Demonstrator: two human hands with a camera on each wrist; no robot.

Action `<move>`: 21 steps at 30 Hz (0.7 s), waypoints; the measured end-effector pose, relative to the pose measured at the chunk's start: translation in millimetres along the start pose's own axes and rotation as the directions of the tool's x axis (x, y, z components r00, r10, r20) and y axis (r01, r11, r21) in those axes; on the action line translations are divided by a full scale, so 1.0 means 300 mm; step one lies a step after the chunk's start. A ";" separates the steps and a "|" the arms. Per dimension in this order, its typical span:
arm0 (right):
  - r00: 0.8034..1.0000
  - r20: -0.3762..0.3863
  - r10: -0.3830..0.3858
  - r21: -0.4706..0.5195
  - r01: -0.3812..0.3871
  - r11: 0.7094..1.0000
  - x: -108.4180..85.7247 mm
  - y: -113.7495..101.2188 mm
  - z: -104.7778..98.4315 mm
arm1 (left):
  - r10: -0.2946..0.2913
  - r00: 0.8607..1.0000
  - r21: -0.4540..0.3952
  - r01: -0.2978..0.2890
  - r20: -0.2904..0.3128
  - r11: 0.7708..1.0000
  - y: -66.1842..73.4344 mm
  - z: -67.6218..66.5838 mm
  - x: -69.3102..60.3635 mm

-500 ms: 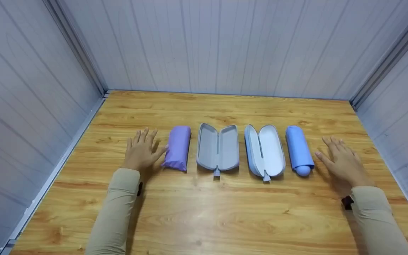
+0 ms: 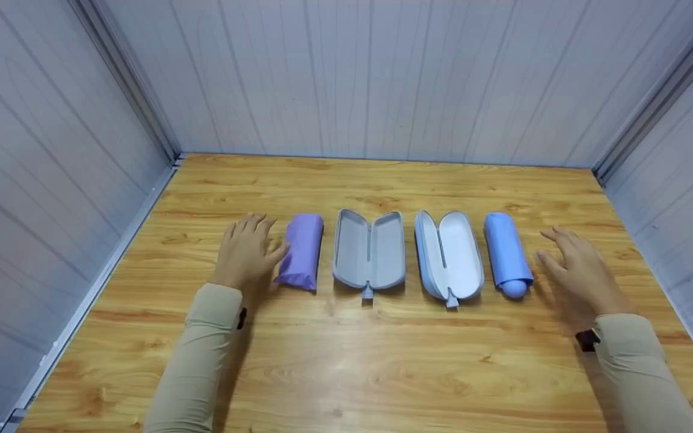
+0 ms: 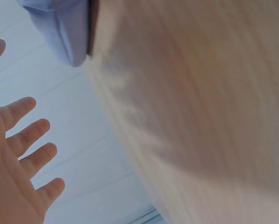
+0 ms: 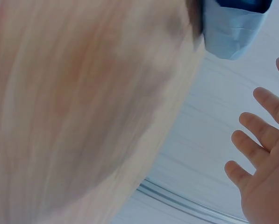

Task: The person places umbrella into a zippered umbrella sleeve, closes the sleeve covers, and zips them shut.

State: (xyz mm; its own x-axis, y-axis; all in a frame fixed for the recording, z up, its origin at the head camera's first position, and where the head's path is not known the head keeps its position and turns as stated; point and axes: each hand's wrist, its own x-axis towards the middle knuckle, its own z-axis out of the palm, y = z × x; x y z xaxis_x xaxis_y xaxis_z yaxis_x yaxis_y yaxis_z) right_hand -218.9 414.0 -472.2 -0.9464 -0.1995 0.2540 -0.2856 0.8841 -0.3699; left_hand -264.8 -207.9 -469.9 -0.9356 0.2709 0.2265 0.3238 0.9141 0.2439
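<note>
My left hand (image 2: 242,255) hovers just left of a purple folded umbrella (image 2: 303,249), its thumb overlapping the umbrella's left edge in the head view. In the left wrist view, the fingers (image 3: 34,140) are spread and hold nothing, with the umbrella's end (image 3: 60,30) above them. On the other side, my right hand (image 2: 581,270) is raised to the right of a blue folded umbrella (image 2: 506,252) with a round knob at its near end. Its fingers (image 4: 251,144) are extended and apart from the umbrella (image 4: 232,35) in the right wrist view.
Two hard zip cases lie unfolded between the umbrellas: one grey-lined (image 2: 355,252), one white-lined with a blue shell (image 2: 461,252). Each has a small tab at its near end. The wooden table (image 2: 346,361) is bordered by pale panel walls (image 2: 346,78) at the back and sides.
My left hand has shifted slightly right towards the purple umbrella and bent its fingers a little. The right hand has moved slightly left, its fingers drawn closer together. The cases and umbrellas stay put.
</note>
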 end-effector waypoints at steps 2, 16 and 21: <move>1.000 -0.012 -0.022 -0.004 0.022 1.000 0.006 -0.006 0.002 | 0.011 1.000 -0.002 -0.011 -0.003 1.000 0.012 -0.004 0.003; 0.982 -0.137 -0.133 0.108 0.148 0.983 0.034 -0.085 0.009 | 0.025 0.994 -0.200 -0.046 -0.107 0.979 0.116 -0.019 0.019; 0.984 -0.132 -0.124 0.150 0.143 0.978 0.040 -0.112 0.008 | 0.036 0.994 -0.271 -0.063 -0.103 0.961 0.171 -0.023 0.030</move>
State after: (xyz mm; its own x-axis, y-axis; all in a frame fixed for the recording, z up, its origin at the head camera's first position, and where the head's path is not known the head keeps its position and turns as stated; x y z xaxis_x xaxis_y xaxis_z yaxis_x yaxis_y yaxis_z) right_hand -221.0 381.0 -458.8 -0.8756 -0.2497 0.4134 -0.4373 0.7731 -0.4595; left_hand -255.7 -160.6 -448.7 -0.9038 0.2715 0.3307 0.4081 0.7793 0.4756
